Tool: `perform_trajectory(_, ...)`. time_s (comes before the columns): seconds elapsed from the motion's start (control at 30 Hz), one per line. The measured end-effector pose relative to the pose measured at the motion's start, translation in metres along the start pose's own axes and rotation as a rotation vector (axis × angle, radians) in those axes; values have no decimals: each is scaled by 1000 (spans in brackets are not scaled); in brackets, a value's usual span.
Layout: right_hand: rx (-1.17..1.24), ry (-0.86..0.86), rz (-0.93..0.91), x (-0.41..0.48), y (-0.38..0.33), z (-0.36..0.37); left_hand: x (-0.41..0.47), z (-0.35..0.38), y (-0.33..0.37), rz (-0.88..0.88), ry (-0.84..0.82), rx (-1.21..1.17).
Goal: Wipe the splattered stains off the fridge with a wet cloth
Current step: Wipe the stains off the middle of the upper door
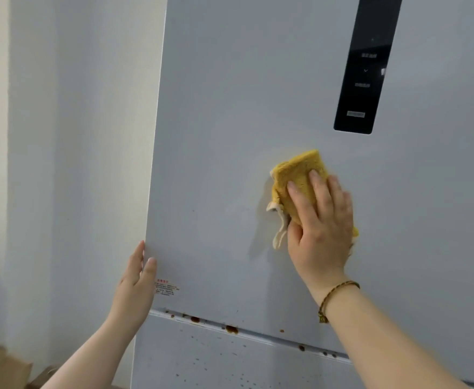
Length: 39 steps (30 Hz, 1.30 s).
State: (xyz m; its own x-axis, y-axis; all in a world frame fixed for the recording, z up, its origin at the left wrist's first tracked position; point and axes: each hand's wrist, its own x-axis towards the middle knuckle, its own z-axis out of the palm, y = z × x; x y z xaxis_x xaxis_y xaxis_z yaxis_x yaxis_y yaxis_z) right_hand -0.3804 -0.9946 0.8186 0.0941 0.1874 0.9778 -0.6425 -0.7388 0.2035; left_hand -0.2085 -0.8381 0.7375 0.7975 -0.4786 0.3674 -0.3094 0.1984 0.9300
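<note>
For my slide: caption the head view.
Right hand presses yellow cloth to fridge door; left hand touches its edge.

Yellow cloth [300, 178], pale grey fridge [230, 108], black panel [366, 66], brown stains [231, 329].
</note>
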Motion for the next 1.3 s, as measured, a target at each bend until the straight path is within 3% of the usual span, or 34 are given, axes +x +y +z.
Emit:
perform_trajectory(0.1, -12, -44, -73, -26, -25, 8, 3, -9, -3, -9, -20, -73)
perform_trajectory(0.23, 92, -281, -604, -80, -49, 11, 10, -22, -8, -38, -86, -112)
perform_trajectory(0.3, 90, -300, -702, -71, -47, 14, 13, -27, -7, -40, -127, -129)
perform_trajectory(0.5, 29, -123, -284, -5, -72, 37, 15, -31, -7, -34, -186, -176)
perform_trajectory(0.6, 42, -114, -194, -18, -103, 47, 15, -30, -9, -6, -176, -198)
perform_trajectory(0.77, 69, -309, -599, -107, -116, 39, 17, -29, -11, -15, -160, -231)
perform_trajectory(0.93, 40, -376, -708, -136, -63, 9, 14, -27, -10, 18, -106, -127)
perform_trajectory(1.1, 46, -334, -584, -114, -17, -23, -2, -8, -2, 251, 63, 85)
perform_trajectory(1.3, 48, -139, -217, -81, 27, -62, -30, 39, 18, 675, 14, 219)
